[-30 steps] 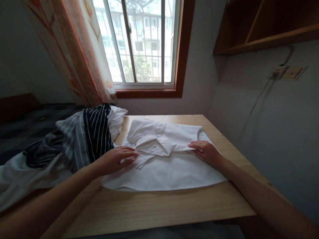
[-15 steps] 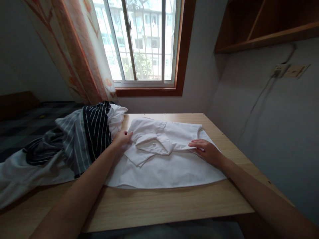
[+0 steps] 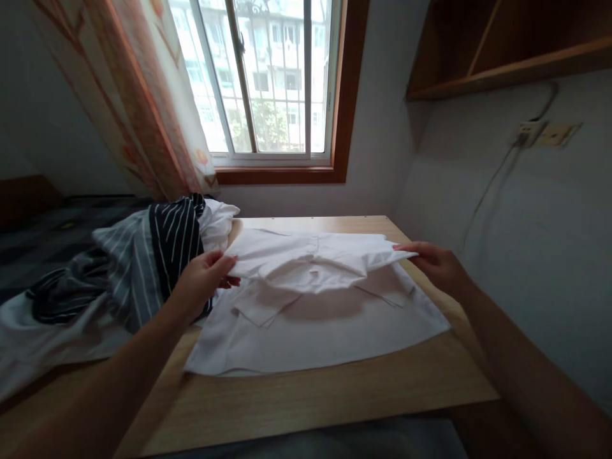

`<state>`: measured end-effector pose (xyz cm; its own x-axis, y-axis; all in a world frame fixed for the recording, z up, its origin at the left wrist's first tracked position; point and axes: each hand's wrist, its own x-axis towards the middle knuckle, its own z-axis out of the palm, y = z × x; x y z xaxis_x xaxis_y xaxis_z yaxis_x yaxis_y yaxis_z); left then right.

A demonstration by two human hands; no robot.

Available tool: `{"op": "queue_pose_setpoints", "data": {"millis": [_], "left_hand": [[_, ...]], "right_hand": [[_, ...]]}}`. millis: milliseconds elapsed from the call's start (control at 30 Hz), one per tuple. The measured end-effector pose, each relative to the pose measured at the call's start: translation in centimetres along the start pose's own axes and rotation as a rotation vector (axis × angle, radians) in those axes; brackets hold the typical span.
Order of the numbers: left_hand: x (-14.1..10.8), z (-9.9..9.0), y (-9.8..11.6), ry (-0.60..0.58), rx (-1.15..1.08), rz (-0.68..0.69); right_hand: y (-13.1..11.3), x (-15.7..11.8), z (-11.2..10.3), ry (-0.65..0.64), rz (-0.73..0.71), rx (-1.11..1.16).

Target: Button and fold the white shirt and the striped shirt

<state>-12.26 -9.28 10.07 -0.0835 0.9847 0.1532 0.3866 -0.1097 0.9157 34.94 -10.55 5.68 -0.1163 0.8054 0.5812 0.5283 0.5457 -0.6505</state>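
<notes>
On the table [image 3: 306, 408], the white shirt [image 3: 315, 344] lies widest from left to right, its raised folded part stretched between the hands: left hand [image 3: 206, 275] pinching one end, right hand [image 3: 433, 264] the other, both about equally near its collar [image 3: 313, 274].

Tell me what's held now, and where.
The white shirt: left hand grips its upper left edge, right hand a corner at its right.

Both hands [image 3: 209, 273] pinching, wrists level, thumbs perhaps uppermost
</notes>
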Motion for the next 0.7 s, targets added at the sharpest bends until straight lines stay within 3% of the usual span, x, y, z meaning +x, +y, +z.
{"op": "queue_pose_setpoints", "data": {"millis": [100, 200, 267, 367, 433, 533, 600, 700], "left_hand": [[-3.2, -0.5, -1.7, -0.112, 0.38, 0.135], [-5.8, -0.2, -4.0, -0.2, 0.649, 0.272], [-7.1, 0.2, -5.2, -0.204, 0.754, 0.32], [-7.8, 0.3, -5.9, -0.203, 0.832, 0.332], [-7.0, -0.1, -5.7, -0.275, 0.825, 0.287], [-3.9, -0.7, -5.3, -0.371, 0.769, 0.053], [-0.8, -0.6, -5.2, -0.354, 0.704, -0.144], [4.2, 0.4, -5.4, -0.213, 0.586, -0.222]], "right_hand": [[-0.4, -1.5, -1.9, -0.254, 0.036, -0.042], [0.0, -4.0, -1.8, -0.505, 0.059, -0.106], [0.3, -5.6, -1.1, -0.579, 0.075, -0.145], [0.5, -7.1, -0.7, -0.569, 0.107, -0.182], [0.6, -7.0, -0.9, -0.576, 0.112, -0.168], [1.6, -5.0, -1.1, -0.549, 0.155, -0.13], [2.9, -2.8, -0.4, -0.42, 0.284, -0.141], [5.0, 0.7, 1.7, -0.286, 0.545, -0.189]]}}
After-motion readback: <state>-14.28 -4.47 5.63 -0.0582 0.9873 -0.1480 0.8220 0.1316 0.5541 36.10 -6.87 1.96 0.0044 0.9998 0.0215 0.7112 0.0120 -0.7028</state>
